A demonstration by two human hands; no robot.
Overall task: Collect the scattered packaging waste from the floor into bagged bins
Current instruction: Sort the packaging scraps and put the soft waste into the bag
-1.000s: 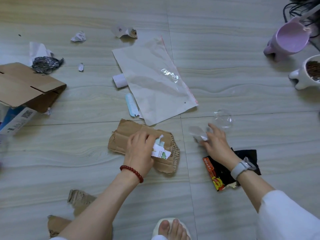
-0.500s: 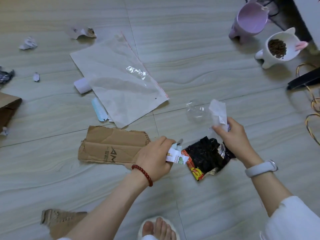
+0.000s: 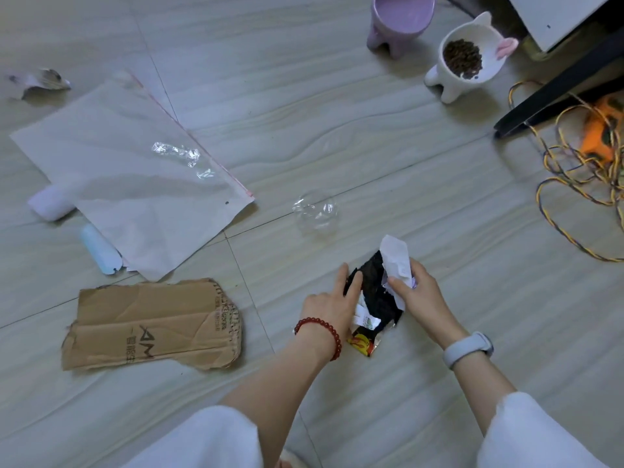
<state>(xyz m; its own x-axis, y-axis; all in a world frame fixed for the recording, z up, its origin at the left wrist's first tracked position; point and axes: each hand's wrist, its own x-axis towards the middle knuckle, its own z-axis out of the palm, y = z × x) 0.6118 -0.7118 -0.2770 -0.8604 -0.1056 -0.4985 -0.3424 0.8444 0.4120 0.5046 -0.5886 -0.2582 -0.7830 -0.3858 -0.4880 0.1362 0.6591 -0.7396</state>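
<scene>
We see the left hand (image 3: 329,304) pinching a small white paper scrap (image 3: 363,317) against the crinkled black wrapper (image 3: 378,295) on the floor (partly hidden); the right hand (image 3: 417,293) grips crumpled white paper (image 3: 396,256).

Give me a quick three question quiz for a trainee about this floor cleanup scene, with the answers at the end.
1. True or false: the right hand holds a white paper scrap.
2. Which lies nearest the black snack wrapper? A) cardboard piece B) clear plastic cup C) white pet bowl
3. Fill in: the left hand reaches onto the ____ wrapper with fingers extended.

Key: 1 true. 2 B. 3 black.
</scene>
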